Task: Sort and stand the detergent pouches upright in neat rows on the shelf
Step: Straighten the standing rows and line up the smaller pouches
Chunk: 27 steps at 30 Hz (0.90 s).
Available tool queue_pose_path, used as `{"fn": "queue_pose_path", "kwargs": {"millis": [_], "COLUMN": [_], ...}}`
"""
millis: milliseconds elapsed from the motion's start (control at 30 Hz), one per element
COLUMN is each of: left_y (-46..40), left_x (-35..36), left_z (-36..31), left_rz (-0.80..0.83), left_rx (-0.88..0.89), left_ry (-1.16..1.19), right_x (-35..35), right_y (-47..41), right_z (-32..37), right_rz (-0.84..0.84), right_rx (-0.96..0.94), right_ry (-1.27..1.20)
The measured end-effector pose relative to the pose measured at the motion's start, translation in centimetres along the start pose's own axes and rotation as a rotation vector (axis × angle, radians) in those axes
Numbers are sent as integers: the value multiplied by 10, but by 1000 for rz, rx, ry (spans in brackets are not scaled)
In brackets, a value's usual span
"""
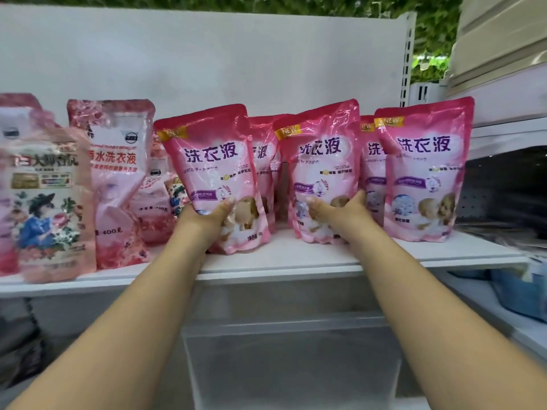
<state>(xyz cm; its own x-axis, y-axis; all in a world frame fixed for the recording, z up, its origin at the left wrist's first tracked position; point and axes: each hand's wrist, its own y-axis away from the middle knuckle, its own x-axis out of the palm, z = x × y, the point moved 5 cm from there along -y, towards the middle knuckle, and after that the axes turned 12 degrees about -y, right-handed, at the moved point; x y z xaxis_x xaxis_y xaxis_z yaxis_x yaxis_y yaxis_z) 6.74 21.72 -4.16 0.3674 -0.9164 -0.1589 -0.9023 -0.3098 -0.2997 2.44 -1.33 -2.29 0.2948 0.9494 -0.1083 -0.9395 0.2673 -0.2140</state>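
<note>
Along the front edge of the white shelf stand the bright pink detergent pouches, and I have one in each hand. My left hand grips the lower left corner of the left pouch, thumb across its face; that pouch leans back and to the left, its base right at the shelf lip. My right hand cups the lower part of the middle pouch, thumb on the front and fingers curled round its right side. Just right of it the right pouch stands alone, nearly upright, with more of the same kind tucked behind the front row.

These pouches are soft and full of liquid, so the risk is slumping: if I let go of the left one while it tilts, I expect it to flop or slide off the near edge. Shoving the middle one sideways could knock its neighbour over, since they almost touch. Glossy film under my thumbs may also slip.

Farther left, the pale pink pouch and the printed pouch with a figure in blue lean crookedly; they are blurred, so I cannot tell whether they rest against each other. A tipping pink pouch would probably land among them.
</note>
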Motion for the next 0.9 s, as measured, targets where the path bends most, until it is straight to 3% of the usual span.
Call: {"fn": "queue_pose_path", "kwargs": {"millis": [100, 300, 533, 667, 800, 900], "left_y": [7, 27, 36, 34, 25, 28], "left_x": [-6, 0, 13, 14, 17, 22], "left_z": [1, -13, -25, -22, -18, -21], "left_rz": [5, 237, 356, 299, 243, 270], "left_rx": [-36, 26, 159, 180, 165, 169], "left_ry": [67, 120, -85, -222, -586, -716], "right_x": [-10, -17, -30, -28, -33, -35], "right_y": [-5, -7, -10, -11, -16, -20], "right_z": [-5, -7, -11, -14, -18, -20], "right_rz": [-98, -224, -98, -96, -146, -171], "right_rx": [-31, -110, -134, -185, -215, -248], "right_ry": [-33, -15, -50, 14, 35, 59]}}
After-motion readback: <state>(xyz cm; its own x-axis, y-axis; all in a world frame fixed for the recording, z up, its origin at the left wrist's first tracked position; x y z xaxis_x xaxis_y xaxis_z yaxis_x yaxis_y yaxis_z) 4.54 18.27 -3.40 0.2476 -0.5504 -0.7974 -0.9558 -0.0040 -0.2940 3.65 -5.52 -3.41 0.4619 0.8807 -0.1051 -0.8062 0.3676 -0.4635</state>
